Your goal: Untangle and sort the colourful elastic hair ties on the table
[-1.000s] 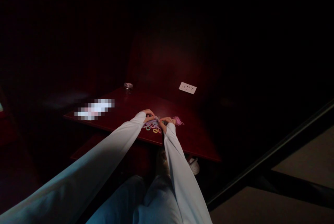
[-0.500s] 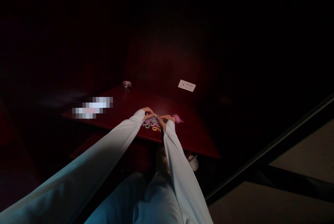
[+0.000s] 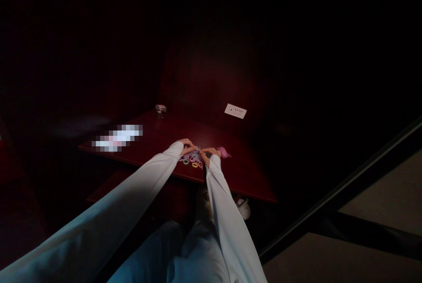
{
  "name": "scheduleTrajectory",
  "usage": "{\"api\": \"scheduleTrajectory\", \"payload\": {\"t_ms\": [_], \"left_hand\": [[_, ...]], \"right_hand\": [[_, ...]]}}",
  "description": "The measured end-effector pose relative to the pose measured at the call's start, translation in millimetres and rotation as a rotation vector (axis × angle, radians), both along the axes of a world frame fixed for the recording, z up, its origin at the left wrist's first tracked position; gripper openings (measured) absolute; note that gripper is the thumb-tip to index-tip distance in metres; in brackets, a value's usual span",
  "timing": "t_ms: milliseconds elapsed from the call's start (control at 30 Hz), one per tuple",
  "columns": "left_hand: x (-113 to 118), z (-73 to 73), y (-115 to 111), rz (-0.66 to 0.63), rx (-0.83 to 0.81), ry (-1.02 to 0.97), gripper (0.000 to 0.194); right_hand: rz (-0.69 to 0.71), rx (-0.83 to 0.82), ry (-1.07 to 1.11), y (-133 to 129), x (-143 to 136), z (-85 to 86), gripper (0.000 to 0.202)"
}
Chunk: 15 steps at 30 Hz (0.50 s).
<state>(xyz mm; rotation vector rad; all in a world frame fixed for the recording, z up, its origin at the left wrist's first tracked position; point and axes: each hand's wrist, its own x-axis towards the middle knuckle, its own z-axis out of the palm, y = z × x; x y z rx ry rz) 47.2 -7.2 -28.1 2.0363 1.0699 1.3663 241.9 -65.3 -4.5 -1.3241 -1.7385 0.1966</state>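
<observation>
My left hand and my right hand are close together over the dark red table, fingers pinched toward each other. Something small and pale shows between their fingertips; it is too small to make out. Just below them lies a pile of small coloured rings, mostly purple and pink, with a green ring and a yellow ring at its near edge. A bunch of pink strands rests beside my right hand, on its far right side.
A small clear jar stands at the table's back left. Near the left edge of the table lies a pale, pixelated item. A white socket panel is on the wall behind.
The view has shifted slightly, so the table and the socket panel appear a little lower. Both hands remain together over the rings, with only small finger movement.
</observation>
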Motion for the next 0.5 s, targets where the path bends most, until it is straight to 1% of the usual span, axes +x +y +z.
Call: {"api": "scheduleTrajectory", "payload": {"t_ms": [100, 233, 300, 367, 500], "left_hand": [[-1.8, 1.3, -2.7, 0.02, 0.025, 0.009, 0.031], [-2.9, 4.9, -7.5, 0.047, 0.033, 0.028, 0.027], [-3.6, 7.1, -8.7, 0.02, 0.034, 0.033, 0.028], [-4.1, 8.6, -8.7, -0.036, 0.034, 0.036, 0.031], [-3.6, 7.5, -6.7, -0.09, 0.058, -0.015, 0.035]], "right_hand": [[-0.01, 0.005, 0.009, -0.9, -2.0, 1.5, 0.012], [0.012, 0.007, 0.003, -4.6, -4.0, 5.3, 0.011], [0.021, -0.001, 0.002, -6.7, -4.6, 7.5, 0.011], [0.02, -0.006, 0.001, -8.2, -5.0, 9.1, 0.01], [0.02, 0.0, -0.014, -9.4, -5.4, 10.3, 0.011]]}}
